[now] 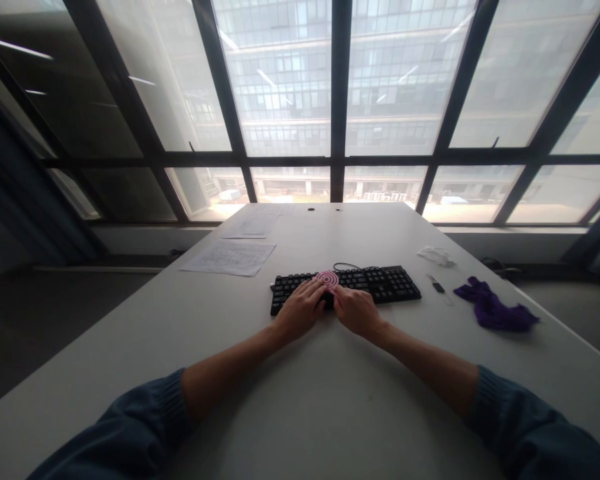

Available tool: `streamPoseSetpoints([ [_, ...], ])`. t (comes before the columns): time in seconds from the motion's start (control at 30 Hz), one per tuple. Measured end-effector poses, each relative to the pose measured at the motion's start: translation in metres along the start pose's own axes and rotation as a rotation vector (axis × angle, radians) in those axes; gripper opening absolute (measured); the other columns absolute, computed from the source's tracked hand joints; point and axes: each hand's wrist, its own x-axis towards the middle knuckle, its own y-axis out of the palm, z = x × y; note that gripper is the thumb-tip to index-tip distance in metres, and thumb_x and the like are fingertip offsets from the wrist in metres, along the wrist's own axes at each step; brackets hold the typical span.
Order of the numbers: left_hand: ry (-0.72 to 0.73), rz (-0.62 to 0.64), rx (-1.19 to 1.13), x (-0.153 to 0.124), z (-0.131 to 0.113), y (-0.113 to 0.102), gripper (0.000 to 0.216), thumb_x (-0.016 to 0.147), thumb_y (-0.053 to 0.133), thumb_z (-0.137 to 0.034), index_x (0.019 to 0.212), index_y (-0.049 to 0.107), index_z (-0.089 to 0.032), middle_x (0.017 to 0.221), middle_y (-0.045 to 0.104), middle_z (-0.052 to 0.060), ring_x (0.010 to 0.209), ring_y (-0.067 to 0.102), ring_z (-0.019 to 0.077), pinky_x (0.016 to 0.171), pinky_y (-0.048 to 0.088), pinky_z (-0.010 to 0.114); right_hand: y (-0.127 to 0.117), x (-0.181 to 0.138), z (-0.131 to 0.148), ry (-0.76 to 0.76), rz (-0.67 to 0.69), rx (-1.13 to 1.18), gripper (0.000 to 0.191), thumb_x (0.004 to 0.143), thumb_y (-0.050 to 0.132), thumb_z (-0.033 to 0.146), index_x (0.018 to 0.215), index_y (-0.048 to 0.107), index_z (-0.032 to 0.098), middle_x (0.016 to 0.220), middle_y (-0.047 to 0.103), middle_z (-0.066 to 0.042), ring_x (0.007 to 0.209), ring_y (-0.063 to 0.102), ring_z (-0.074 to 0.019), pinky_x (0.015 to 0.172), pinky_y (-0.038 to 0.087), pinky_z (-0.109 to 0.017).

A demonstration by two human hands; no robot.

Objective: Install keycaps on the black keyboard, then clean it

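A round pink spiral coil (327, 279) lies over the middle of a black keyboard (395, 283), tilted slightly toward me. My left hand (301, 308) is on the coil's lower left edge, fingers on top and thumb curled in below. On the lower right edge, my right hand (355, 310) is closed with its fingertips pinching the rim. Both hands rest at the keyboard's front side and hide part of its keys. The coil's underside is out of sight.
On the white table (220, 363), printed sheets (230, 258) lie at the left. To the right are a crumpled white tissue (436, 256), a small black object with a loop (439, 287) and a purple cloth (500, 310). Large windows (290, 80) stand behind the table.
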Motion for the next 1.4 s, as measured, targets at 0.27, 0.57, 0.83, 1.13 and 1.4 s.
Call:
streamPoseSetpoints([
  [0.27,0.037,-0.084,-0.02,0.0,-0.002,-0.003,0.041,0.097,0.049,-0.019,0.137,0.057,-0.019,0.143,0.058,0.01,0.135,0.053,0.0261,0.115,0.045,0.049,-0.005,-0.007,0.003,0.01,-0.005,0.02,0.038,0.104,0.036,0.027,0.136,0.055,0.023,0.112,0.074,-0.008,0.098,0.071,-0.0195,0.084,0.045,-0.025],
  [0.57,0.032,-0.036,-0.037,-0.002,-0.001,0.002,0.051,0.096,0.048,-0.017,0.147,0.047,-0.017,0.153,0.048,0.013,0.145,0.041,0.0265,0.121,0.038,0.051,-0.005,-0.009,0.004,0.032,0.014,-0.017,0.041,0.104,0.033,0.029,0.137,0.056,0.022,0.111,0.074,-0.009,0.097,0.07,-0.0207,0.085,0.046,-0.027],
  [0.83,0.027,-0.015,-0.047,0.0,-0.004,-0.001,0.048,0.095,0.049,-0.017,0.143,0.052,-0.018,0.151,0.05,0.012,0.143,0.045,0.0268,0.119,0.04,0.052,-0.009,-0.013,0.012,0.049,0.057,-0.068,0.046,0.103,0.034,0.026,0.147,0.048,0.024,0.103,0.075,-0.008,0.091,0.071,-0.0211,0.081,0.047,-0.028],
  [1.13,0.058,-0.031,-0.07,0.0,-0.005,-0.002,0.044,0.098,0.047,-0.018,0.141,0.053,-0.019,0.151,0.051,0.01,0.142,0.045,0.024,0.12,0.039,0.048,-0.013,-0.017,0.019,0.045,0.099,-0.125,0.047,0.102,0.032,0.024,0.146,0.048,0.017,0.108,0.074,-0.015,0.095,0.071,-0.0223,0.086,0.047,-0.029],
  [1.4,0.081,-0.032,-0.068,0.001,-0.006,-0.005,0.043,0.095,0.049,-0.015,0.137,0.056,-0.02,0.148,0.054,0.01,0.141,0.047,0.0239,0.119,0.041,0.049,-0.005,-0.023,0.022,0.019,0.086,-0.133,0.051,0.1,0.036,0.024,0.149,0.043,0.011,0.104,0.074,-0.017,0.089,0.072,-0.0252,0.081,0.05,-0.033],
])
